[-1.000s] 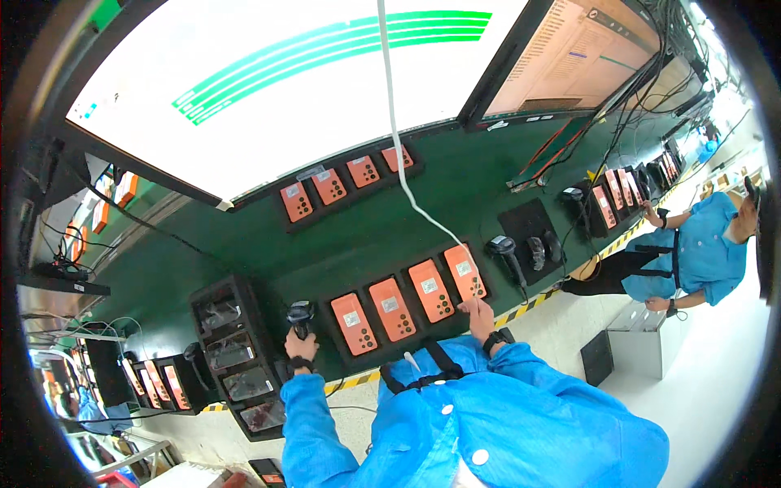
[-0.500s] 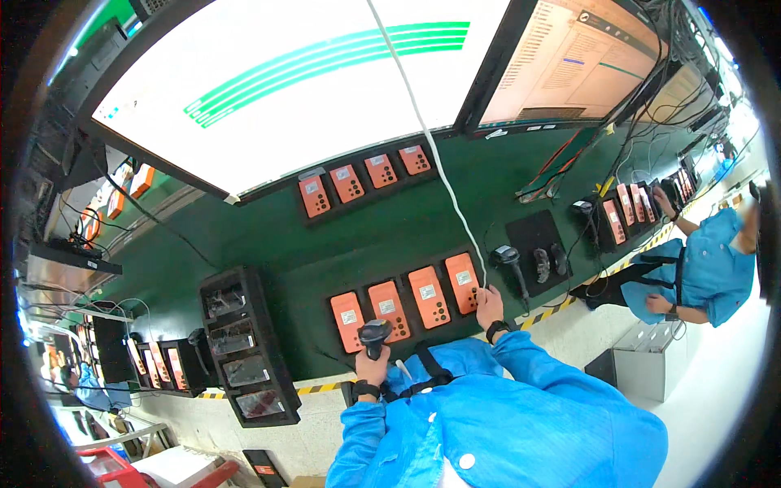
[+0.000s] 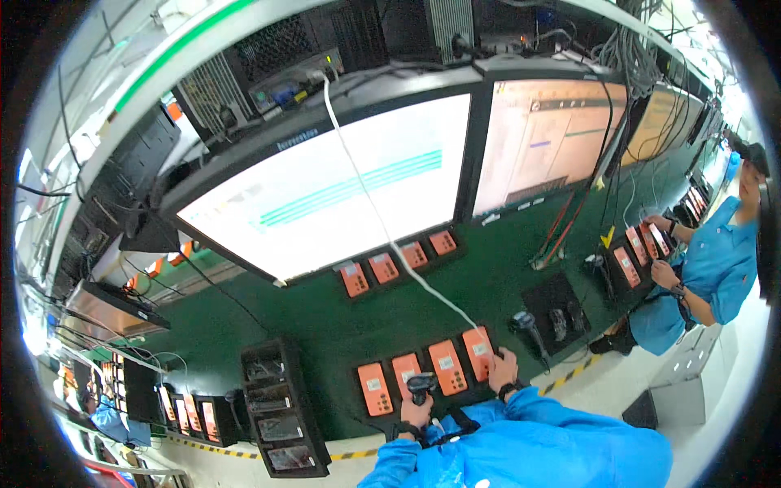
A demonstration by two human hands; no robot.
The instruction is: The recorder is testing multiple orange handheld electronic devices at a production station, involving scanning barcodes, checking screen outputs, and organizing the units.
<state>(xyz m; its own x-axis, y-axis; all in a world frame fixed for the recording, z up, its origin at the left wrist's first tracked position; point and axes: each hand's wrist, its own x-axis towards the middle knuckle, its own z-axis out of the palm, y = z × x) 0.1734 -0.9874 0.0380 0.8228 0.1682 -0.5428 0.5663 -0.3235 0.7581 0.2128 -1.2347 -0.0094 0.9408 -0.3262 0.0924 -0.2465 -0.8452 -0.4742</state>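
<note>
My left hand (image 3: 416, 413) is wrapped round the grip of a black handheld barcode scanner (image 3: 421, 385), whose head overlaps the second of the orange phones (image 3: 406, 370) in the near row. At the row's right end my right hand (image 3: 503, 371) is closed at the side of the last orange phone (image 3: 477, 346). A white cable (image 3: 404, 267) hangs from above and runs down to that hand; its end is hidden by the fingers. The phones lie back up in dark holders, each with a white label and dark round camera lenses.
Another row of orange phones (image 3: 382, 268) lies under the large monitor (image 3: 358, 179). At left stands a black tray (image 3: 273, 425) with wrapped items. A second scanner (image 3: 529, 332) rests on a black mat at right, near a co-worker in blue (image 3: 716, 260) handling phones.
My view has tilted up, so the bench appears lower and the equipment above the monitors shows. My left hand still grips the scanner; my right hand stays by the last phone.
</note>
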